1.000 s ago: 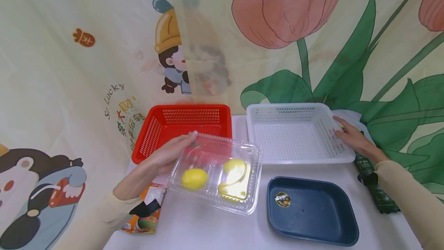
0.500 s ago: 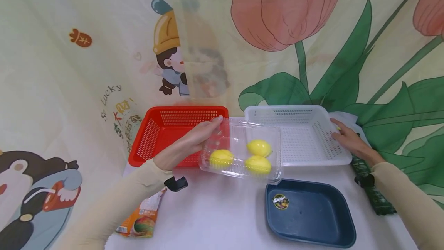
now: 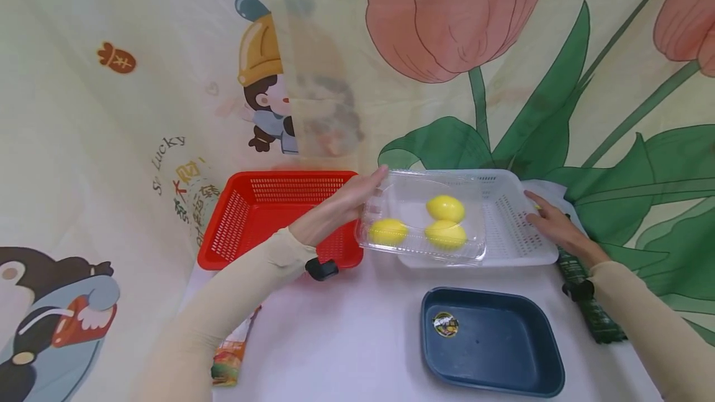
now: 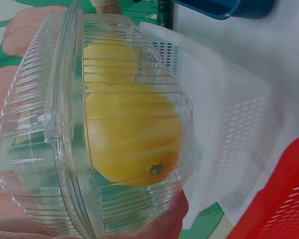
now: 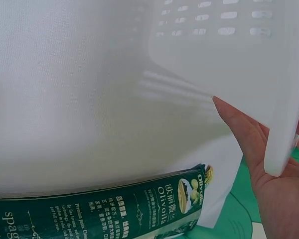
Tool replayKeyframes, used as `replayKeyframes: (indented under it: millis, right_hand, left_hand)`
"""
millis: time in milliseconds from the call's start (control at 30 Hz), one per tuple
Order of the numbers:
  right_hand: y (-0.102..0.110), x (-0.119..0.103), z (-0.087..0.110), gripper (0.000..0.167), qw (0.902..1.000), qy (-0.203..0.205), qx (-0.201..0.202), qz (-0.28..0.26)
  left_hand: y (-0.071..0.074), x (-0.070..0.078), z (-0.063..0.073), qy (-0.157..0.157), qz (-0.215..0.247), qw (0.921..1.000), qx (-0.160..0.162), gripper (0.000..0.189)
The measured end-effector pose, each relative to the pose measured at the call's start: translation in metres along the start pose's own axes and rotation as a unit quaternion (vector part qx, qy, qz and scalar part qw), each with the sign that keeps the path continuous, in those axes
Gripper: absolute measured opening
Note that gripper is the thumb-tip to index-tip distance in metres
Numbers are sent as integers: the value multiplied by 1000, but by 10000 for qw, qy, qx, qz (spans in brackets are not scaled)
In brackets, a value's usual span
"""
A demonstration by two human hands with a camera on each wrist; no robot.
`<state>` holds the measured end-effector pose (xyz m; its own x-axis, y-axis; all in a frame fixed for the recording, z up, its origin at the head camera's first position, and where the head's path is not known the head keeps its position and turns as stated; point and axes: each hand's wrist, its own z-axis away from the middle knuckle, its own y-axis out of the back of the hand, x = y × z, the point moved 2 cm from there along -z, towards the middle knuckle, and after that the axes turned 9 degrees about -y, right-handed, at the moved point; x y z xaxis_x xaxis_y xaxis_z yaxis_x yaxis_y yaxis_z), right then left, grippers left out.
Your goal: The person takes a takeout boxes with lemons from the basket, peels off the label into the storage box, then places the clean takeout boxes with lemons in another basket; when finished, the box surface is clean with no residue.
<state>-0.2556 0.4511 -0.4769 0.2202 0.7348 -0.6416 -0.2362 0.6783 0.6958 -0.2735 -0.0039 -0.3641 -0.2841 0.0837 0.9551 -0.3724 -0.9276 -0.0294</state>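
Observation:
A clear lidded plastic container (image 3: 421, 254) with yellow lemons (image 3: 445, 209) inside hangs over the left part of a white perforated basket (image 3: 516, 206). My left hand (image 3: 347, 202) grips the container by its left end. In the left wrist view its ribbed wall and lid seam show, with a lemon (image 4: 134, 134) lying against the wall. My right hand (image 3: 558, 223) holds the white basket's right side; in the right wrist view, the fingers and thumb lie on either side of the basket's rim (image 5: 281, 134).
A red perforated basket (image 3: 279, 222) stands left of the white one. In front is a dark blue tray (image 3: 491, 352) with a round sticker. A green spaghetti packet (image 3: 593, 309) lies at the right, partly behind my wrist. An orange packet (image 3: 229, 358) is mostly hidden behind my left sleeve.
My left hand has carried the container of lemons to the right and back, from in front of the red basket to over the white basket. The right hand has stayed on the white basket.

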Motion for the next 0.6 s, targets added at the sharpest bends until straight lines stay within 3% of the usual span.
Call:
replayKeyframes:
  millis: [333, 600]
  right_hand:
    - [1, 1, -1, 68, 10000, 39, 71, -25]
    - [-1, 1, -2, 67, 9999, -76, 111, 67]
  left_hand:
    - [-19, 9, -20, 270, 9, 9996, 106, 77]
    - [-40, 11, -37, 308, 1, 9995, 92, 77]
